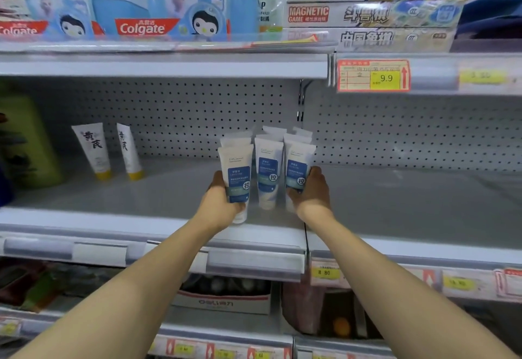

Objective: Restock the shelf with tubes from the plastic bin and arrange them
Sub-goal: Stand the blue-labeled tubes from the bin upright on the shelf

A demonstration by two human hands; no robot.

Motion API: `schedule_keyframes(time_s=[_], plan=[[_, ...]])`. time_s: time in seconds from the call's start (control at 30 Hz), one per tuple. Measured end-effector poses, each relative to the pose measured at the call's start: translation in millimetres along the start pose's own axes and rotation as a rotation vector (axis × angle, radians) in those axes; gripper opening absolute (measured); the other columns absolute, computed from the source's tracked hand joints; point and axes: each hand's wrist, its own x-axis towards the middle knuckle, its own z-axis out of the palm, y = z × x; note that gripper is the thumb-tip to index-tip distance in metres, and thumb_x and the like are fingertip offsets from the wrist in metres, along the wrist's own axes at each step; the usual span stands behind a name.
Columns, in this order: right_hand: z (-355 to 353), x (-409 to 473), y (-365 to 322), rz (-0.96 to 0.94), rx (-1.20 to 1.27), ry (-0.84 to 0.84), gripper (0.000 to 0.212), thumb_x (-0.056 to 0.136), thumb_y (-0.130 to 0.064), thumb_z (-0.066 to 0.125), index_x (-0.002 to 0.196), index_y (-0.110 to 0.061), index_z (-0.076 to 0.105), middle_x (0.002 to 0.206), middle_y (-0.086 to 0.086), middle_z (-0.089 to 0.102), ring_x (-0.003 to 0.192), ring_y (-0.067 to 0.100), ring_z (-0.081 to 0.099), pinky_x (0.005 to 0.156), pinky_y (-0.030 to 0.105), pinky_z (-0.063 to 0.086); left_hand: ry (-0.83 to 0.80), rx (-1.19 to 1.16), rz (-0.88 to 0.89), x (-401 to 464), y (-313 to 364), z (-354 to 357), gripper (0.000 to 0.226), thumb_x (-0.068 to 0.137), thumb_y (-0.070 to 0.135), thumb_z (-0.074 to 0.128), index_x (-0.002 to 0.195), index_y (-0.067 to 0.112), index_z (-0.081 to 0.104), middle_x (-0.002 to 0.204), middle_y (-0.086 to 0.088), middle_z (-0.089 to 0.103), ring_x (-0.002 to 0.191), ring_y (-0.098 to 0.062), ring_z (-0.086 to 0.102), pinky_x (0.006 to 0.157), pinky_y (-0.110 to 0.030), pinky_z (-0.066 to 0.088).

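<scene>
Several white tubes with blue labels stand cap-down in three short rows on the middle shelf (395, 206). My left hand (219, 203) grips the front tube of the left row (237, 178). My right hand (312, 189) grips the front tube of the right row (296, 172). Between them, untouched, stands the front tube of the middle row (267, 172). More tubes of the same kind stand behind each of the three. The plastic bin is not in view.
Two white tubes with yellow caps (96, 149) stand further left on the same shelf, beside a green pack (25, 141). Colgate boxes (142, 27) and magnetic game boxes (367, 11) fill the shelf above. A price tag (372, 76) hangs on the upper rail.
</scene>
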Motion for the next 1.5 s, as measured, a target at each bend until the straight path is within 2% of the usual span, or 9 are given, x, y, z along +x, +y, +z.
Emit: schedule_keyframes(time_s=[0.17, 0.37, 0.5, 0.6, 0.83, 1.0, 1.13, 1.27, 1.5], plan=[[-4.7, -1.9, 3.9, 0.045, 0.029, -0.039, 0.052, 0.077, -0.025, 0.072, 0.116, -0.01, 0.041, 0.119, 0.011, 0.054, 0.104, 0.029, 0.058, 0.083, 0.037, 0.052, -0.033, -0.048, 0.0, -1.9, 4.0, 4.9, 0.054, 0.08, 0.002, 0.065, 0.122, 0.017, 0.036, 0.114, -0.007, 0.058, 0.105, -0.024, 0.057, 0.087, -0.035, 0.048], [-31.2, -7.2, 11.6, 0.112, 0.083, -0.065, 0.062, 0.08, -0.01, 0.068, 0.132, -0.012, 0.035, 0.131, 0.011, 0.044, 0.115, 0.026, 0.051, 0.08, 0.026, 0.04, -0.141, -0.076, 0.048, -5.5, 17.9, 27.9, 0.06, 0.08, 0.001, 0.065, 0.128, 0.02, 0.035, 0.125, -0.005, 0.057, 0.113, -0.023, 0.055, 0.1, -0.041, 0.045], [-49.9, -10.0, 21.8, 0.127, 0.043, -0.021, 0.059, 0.081, -0.009, 0.066, 0.132, -0.012, 0.036, 0.132, 0.012, 0.044, 0.117, 0.027, 0.05, 0.082, 0.025, 0.04, -0.168, -0.093, 0.068, -7.5, 23.0, 45.1, 0.05, 0.081, 0.001, 0.065, 0.123, 0.014, 0.042, 0.121, -0.005, 0.057, 0.111, -0.02, 0.055, 0.091, -0.03, 0.043], [-63.0, -15.2, 28.9, 0.112, -0.003, -0.011, 0.057, 0.083, -0.012, 0.065, 0.132, -0.012, 0.036, 0.131, 0.012, 0.044, 0.117, 0.028, 0.049, 0.081, 0.024, 0.04, -0.189, -0.102, 0.074, -10.2, 29.8, 55.4, 0.047, 0.081, -0.002, 0.063, 0.116, 0.019, 0.041, 0.112, -0.001, 0.056, 0.107, -0.019, 0.054, 0.091, -0.029, 0.042], [-75.8, -26.3, 36.7, 0.072, -0.044, -0.017, 0.057, 0.082, -0.011, 0.064, 0.131, -0.011, 0.037, 0.129, 0.012, 0.043, 0.117, 0.028, 0.047, 0.084, 0.027, 0.041, -0.206, -0.038, 0.095, -14.4, 33.6, 76.4, 0.066, 0.081, 0.003, 0.065, 0.135, 0.014, 0.029, 0.127, -0.006, 0.054, 0.116, -0.023, 0.053, 0.101, -0.039, 0.045], [-79.5, -33.1, 36.6, 0.057, -0.109, -0.027, 0.059, 0.081, -0.012, 0.064, 0.132, -0.011, 0.036, 0.13, 0.013, 0.042, 0.122, 0.03, 0.043, 0.094, 0.034, 0.044, -0.208, 0.0, 0.092, -13.2, 35.6, 76.5, 0.068, 0.082, 0.005, 0.065, 0.137, 0.017, 0.027, 0.128, -0.005, 0.053, 0.118, -0.021, 0.052, 0.098, -0.033, 0.044], [-84.1, -42.5, 33.6, 0.053, -0.199, -0.051, 0.064, 0.081, -0.017, 0.065, 0.136, -0.012, 0.032, 0.132, 0.012, 0.039, 0.127, 0.029, 0.036, 0.1, 0.038, 0.041, -0.221, 0.177, 0.114, -17.6, 38.5, 71.9, 0.071, 0.081, 0.004, 0.065, 0.139, 0.016, 0.027, 0.125, -0.001, 0.052, 0.113, -0.018, 0.052, 0.089, -0.022, 0.039], [-87.4, -54.5, 26.4, 0.035, -0.376, -0.095, 0.072, 0.081, -0.028, 0.066, 0.14, -0.013, 0.027, 0.136, 0.013, 0.034, 0.131, 0.032, 0.025, 0.104, 0.042, 0.035, -0.202, 0.434, 0.114, -26.3, 31.5, 50.7, 0.067, 0.079, 0.011, 0.069, 0.135, 0.013, 0.031, 0.129, -0.011, 0.049, 0.117, -0.027, 0.051, 0.096, -0.033, 0.043], [-73.5, -97.6, -7.5, -0.079, -0.563, -0.044, 0.071, 0.08, -0.031, 0.065, 0.138, -0.01, 0.031, 0.139, 0.014, 0.032, 0.129, 0.033, 0.026, 0.104, 0.039, 0.031, -0.126, 0.534, 0.121, -50.1, 11.3, -22.0, 0.057, 0.079, 0.017, 0.069, 0.126, 0.014, 0.038, 0.13, -0.011, 0.042, 0.115, -0.028, 0.049, 0.095, -0.038, 0.044]])
